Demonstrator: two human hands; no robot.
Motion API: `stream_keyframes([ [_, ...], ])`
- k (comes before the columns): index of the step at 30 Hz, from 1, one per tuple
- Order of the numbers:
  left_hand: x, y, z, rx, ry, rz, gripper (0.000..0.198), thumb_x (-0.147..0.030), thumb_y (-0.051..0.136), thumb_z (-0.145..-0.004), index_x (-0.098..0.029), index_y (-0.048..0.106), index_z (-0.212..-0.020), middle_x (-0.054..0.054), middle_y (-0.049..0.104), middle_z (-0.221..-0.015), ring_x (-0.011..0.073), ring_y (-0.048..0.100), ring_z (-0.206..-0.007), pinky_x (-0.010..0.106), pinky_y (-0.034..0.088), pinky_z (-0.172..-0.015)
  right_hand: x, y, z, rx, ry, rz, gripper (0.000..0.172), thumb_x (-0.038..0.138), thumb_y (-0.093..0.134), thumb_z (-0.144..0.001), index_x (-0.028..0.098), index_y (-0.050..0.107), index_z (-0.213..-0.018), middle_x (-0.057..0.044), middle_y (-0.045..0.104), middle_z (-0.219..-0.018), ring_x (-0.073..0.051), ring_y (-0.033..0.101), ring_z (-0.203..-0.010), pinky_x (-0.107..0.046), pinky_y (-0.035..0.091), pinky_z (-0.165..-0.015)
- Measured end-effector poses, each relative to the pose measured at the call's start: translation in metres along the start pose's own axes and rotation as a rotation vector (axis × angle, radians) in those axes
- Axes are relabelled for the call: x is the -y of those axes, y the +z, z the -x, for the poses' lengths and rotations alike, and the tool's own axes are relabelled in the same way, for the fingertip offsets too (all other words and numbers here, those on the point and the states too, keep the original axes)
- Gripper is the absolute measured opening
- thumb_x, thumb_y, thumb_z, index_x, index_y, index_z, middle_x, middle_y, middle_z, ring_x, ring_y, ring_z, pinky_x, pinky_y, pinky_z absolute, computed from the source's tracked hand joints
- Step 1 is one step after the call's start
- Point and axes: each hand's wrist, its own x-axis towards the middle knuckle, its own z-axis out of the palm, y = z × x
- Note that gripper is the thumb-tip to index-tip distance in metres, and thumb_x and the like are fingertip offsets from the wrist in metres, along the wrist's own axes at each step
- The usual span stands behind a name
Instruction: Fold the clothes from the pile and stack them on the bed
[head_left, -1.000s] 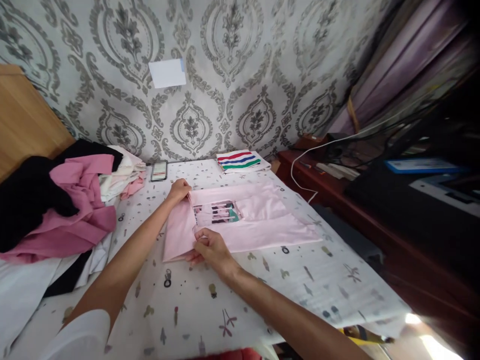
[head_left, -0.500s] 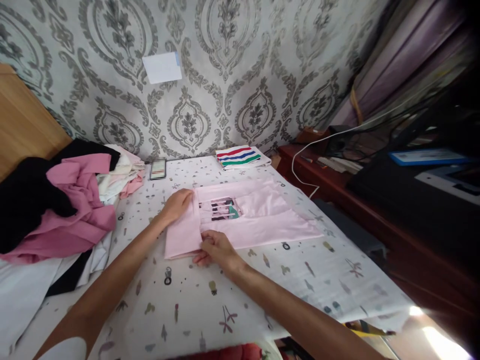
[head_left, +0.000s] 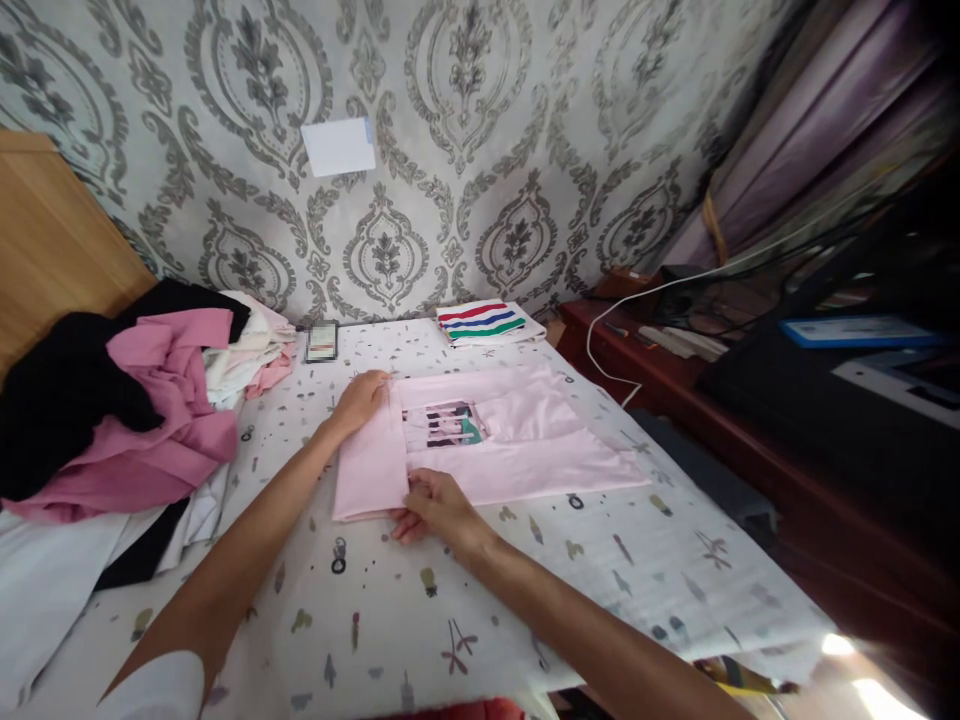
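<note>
A light pink shirt (head_left: 525,467) with a dark and green print lies on a white patterned cloth, its left end folded over into a flat band. My left hand (head_left: 361,402) is closed at the far corner of that band, its fingertips on the fold's edge. At the near edge, my right hand (head_left: 439,510) pinches the band's corner between thumb and fingers, with some fingers tucked by the side of the fabric. The part of the shirt under the fingers is hidden.
To the left is a heap of pink, black and white clothes (head_left: 172,400). A phone (head_left: 322,342) lies near the wall. Striped folded fabric (head_left: 484,322) sits at the back. A dark red desk (head_left: 667,370) with a white cable (head_left: 589,345) borders the right side.
The camera view has shifted slightly. Both hands stay at the folded band, which looks flatter and straighter along its edge; the right hand is slightly lower.
</note>
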Motion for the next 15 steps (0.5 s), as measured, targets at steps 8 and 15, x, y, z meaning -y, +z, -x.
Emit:
stream_keyframes([
  [8, 0.005, 0.002, -0.033, -0.025, -0.054, -0.014, 0.015, -0.012, 0.054, -0.077, -0.020, 0.067, -0.081, 0.003, 0.067, -0.083, 0.0187, 0.059, -0.083, 0.029, 0.046, -0.082, 0.002, 0.000, 0.001, -0.004, 0.021, -0.011, 0.019, 0.009, 0.056, -0.070, 0.016, 0.056, -0.088, 0.001, 0.067, -0.060, -0.017, 0.070, -0.052, -0.023, 0.056, -0.050],
  [15, -0.002, 0.009, -0.028, -0.093, -0.133, -0.080, 0.015, -0.013, 0.050, -0.086, -0.019, 0.064, -0.087, 0.010, 0.067, -0.097, 0.0257, 0.057, -0.099, 0.039, 0.043, -0.094, 0.001, -0.002, 0.001, 0.015, 0.001, -0.008, 0.024, 0.007, 0.055, -0.070, 0.016, 0.059, -0.092, 0.003, 0.066, -0.059, -0.015, 0.069, -0.051, -0.023, 0.057, -0.050],
])
